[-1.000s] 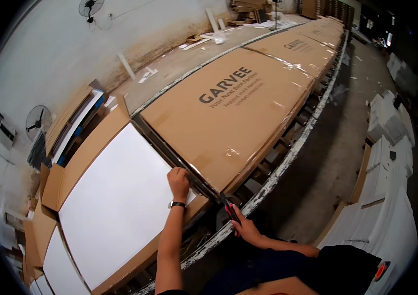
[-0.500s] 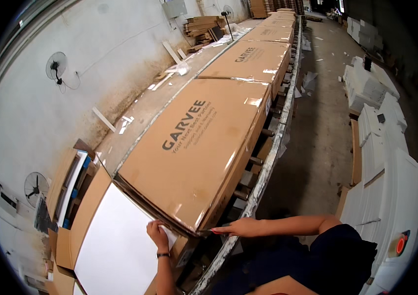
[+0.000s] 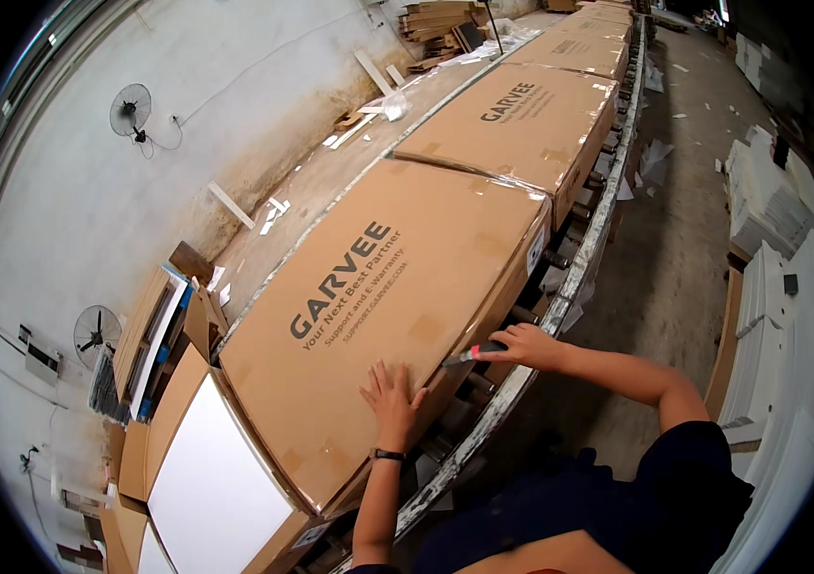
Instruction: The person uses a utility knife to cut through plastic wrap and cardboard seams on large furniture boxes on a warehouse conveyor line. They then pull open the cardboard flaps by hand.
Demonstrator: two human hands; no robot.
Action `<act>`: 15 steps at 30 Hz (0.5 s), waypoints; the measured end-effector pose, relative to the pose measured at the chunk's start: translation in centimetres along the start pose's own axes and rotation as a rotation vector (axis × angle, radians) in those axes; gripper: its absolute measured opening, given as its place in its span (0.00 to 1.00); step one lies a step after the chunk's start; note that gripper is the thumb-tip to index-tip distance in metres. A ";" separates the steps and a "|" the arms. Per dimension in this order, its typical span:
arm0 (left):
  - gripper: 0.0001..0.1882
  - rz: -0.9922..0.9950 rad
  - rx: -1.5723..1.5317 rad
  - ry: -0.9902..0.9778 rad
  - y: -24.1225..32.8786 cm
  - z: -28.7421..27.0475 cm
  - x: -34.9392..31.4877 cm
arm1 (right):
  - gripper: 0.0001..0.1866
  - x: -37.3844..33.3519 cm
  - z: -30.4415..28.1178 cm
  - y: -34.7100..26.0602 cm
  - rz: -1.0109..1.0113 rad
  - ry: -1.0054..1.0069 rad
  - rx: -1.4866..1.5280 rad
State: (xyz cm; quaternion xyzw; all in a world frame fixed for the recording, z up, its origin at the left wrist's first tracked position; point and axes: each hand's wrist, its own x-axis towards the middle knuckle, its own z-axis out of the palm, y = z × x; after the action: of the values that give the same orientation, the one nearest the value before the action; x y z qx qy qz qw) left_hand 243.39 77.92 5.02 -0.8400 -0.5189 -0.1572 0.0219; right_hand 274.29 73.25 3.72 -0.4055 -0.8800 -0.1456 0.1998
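Note:
A large closed brown cardboard carton (image 3: 455, 234) lies flat in front of me, dark print on its top. My left hand (image 3: 392, 406) rests on the carton top near its right edge, fingers spread flat. At the carton's right long edge, my right hand (image 3: 531, 346) is closed round a dark utility knife (image 3: 489, 351) with a red part. The knife's tip points left and reaches the edge of the carton; whether it cuts into the cardboard I cannot tell. Nearer me on the left, an open carton holds a white panel (image 3: 220, 478).
A roller conveyor with a worn metal rail (image 3: 574, 277) carries the cartons; another carton (image 3: 512, 120) follows behind, with more beyond. Stacked white foam pieces (image 3: 780, 306) stand on the right. Wall fans (image 3: 131, 110) and cardboard scraps line the left.
My left hand has left the carton's near edge and now lies on its top. My right hand has moved with the knife from the near corner farther along the right edge. The view has shifted.

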 end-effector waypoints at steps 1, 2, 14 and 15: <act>0.35 -0.079 -0.077 -0.024 -0.2 0.7 0.6 | 0.34 0.3 0.3 1.2 -0.001 0.016 -0.071; 0.35 -0.061 -0.085 -0.027 0.0 1.5 1.4 | 0.34 -0.2 0.3 3.2 0.020 0.023 -0.158; 0.10 0.280 0.107 0.332 -0.1 1.1 0.4 | 0.40 -12.3 -1.2 30.8 0.467 -0.246 -0.418; 0.10 0.279 0.098 0.283 0.2 1.0 -0.3 | 0.40 -11.8 -0.9 30.1 0.500 -0.216 -0.379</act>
State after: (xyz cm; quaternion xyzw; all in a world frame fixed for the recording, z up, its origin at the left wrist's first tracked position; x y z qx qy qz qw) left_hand 243.66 77.80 4.03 -0.8710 -0.3965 -0.2437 0.1572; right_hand 304.67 84.05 1.77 -0.6521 -0.7266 -0.2093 0.0560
